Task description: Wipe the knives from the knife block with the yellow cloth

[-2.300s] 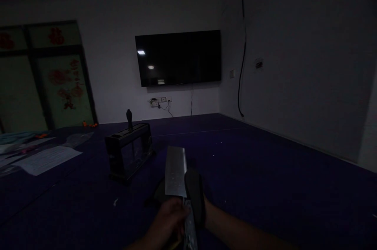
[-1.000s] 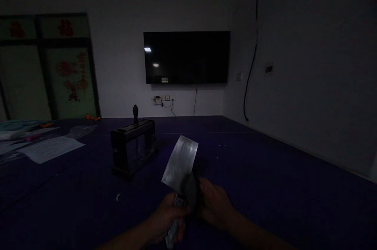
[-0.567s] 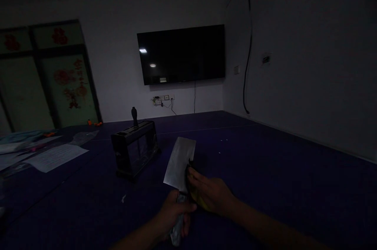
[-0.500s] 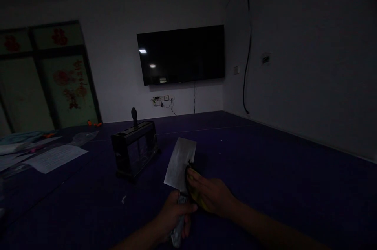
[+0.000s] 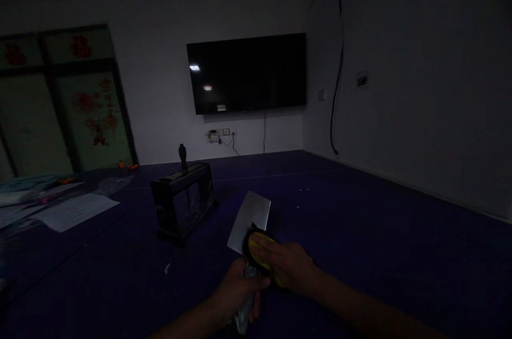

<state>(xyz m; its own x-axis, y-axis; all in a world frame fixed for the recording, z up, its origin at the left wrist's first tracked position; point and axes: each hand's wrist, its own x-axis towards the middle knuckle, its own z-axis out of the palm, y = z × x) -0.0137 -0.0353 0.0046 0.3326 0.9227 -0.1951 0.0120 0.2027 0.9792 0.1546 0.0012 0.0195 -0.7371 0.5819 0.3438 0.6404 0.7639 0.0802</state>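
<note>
A cleaver (image 5: 251, 216) with a broad metal blade points away from me, its handle low in the view. My left hand (image 5: 238, 291) is wrapped around that handle. In my right hand (image 5: 294, 264) is a yellow and black cloth (image 5: 260, 247), pressed against the lower part of the blade near the handle. Beyond the cleaver, to the left, stands a black knife block (image 5: 174, 200) with clear side panels; one black handle (image 5: 183, 155) sticks up from its top.
The purple surface (image 5: 360, 253) has white scraps (image 5: 167, 268) on it. Papers (image 5: 76, 211) and plastic wrapping lie at the left. A television (image 5: 248, 75) hangs on the far wall above sockets (image 5: 224, 132), and a cable (image 5: 338, 83) runs down the right wall.
The cloth in my right hand has moved left and slightly down across the blade, toward the handle. The cleaver has shifted slightly right, still held in my left hand.
</note>
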